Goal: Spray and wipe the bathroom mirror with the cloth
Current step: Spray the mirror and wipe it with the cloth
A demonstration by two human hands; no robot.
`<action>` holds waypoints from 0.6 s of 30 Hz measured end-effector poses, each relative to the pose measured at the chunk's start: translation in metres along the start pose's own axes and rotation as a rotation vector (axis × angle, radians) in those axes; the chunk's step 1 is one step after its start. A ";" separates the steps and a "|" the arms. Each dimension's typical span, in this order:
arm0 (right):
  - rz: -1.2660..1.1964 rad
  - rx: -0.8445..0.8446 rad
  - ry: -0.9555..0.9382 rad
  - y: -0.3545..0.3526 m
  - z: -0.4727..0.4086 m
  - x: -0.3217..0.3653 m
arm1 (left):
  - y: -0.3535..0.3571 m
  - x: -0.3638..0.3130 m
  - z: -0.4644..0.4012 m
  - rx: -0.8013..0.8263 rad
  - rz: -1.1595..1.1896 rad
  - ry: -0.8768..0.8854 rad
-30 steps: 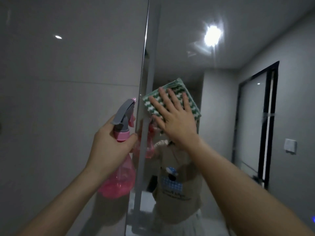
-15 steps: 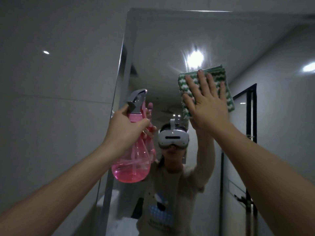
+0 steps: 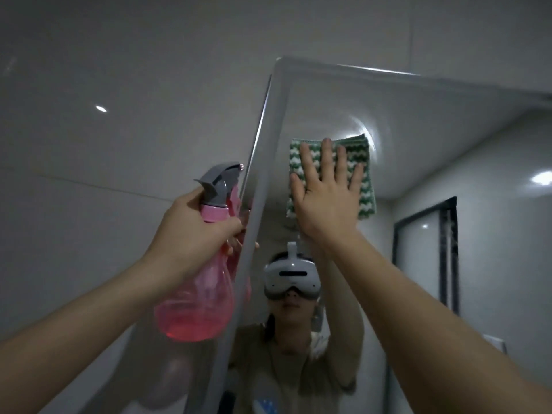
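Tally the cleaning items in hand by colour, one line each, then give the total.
Pink: 1, the spray bottle, gripped by the left hand.
Green and white: 1, the cloth, pressed flat on the mirror by the right hand.
Total: 2

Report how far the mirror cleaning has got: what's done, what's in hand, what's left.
Done: I cannot tell from this frame whether spray has gone on; no droplets or streaks stand out. In hand: the right hand presses the green-and-white cloth flat on the mirror near its upper left corner; the left hand grips the pink spray bottle beside the mirror's left edge. Left: the glass to the right and below the cloth.
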State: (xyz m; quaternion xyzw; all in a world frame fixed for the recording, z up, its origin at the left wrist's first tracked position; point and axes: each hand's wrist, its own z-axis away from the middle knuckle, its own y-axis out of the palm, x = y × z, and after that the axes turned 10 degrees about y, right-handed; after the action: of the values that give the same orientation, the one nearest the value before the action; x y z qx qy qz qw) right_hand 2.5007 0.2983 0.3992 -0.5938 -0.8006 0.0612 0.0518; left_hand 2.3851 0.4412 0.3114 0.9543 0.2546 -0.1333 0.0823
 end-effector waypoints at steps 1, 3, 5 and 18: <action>0.002 0.001 -0.007 0.001 -0.002 0.009 | -0.006 0.001 -0.002 -0.013 -0.012 0.001; 0.004 -0.002 -0.022 0.004 -0.006 0.025 | -0.016 0.001 -0.005 -0.037 -0.024 0.004; -0.001 -0.006 -0.032 0.005 -0.009 0.036 | -0.021 0.001 -0.009 -0.038 -0.048 0.026; 0.009 0.057 -0.197 -0.015 -0.038 -0.022 | 0.025 -0.028 -0.043 -0.013 -0.141 0.127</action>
State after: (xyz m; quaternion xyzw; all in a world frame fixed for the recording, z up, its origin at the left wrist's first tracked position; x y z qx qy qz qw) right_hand 2.4985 0.2744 0.4395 -0.5866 -0.7971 0.1425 -0.0105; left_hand 2.3837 0.4167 0.3626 0.9399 0.3268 -0.0763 0.0627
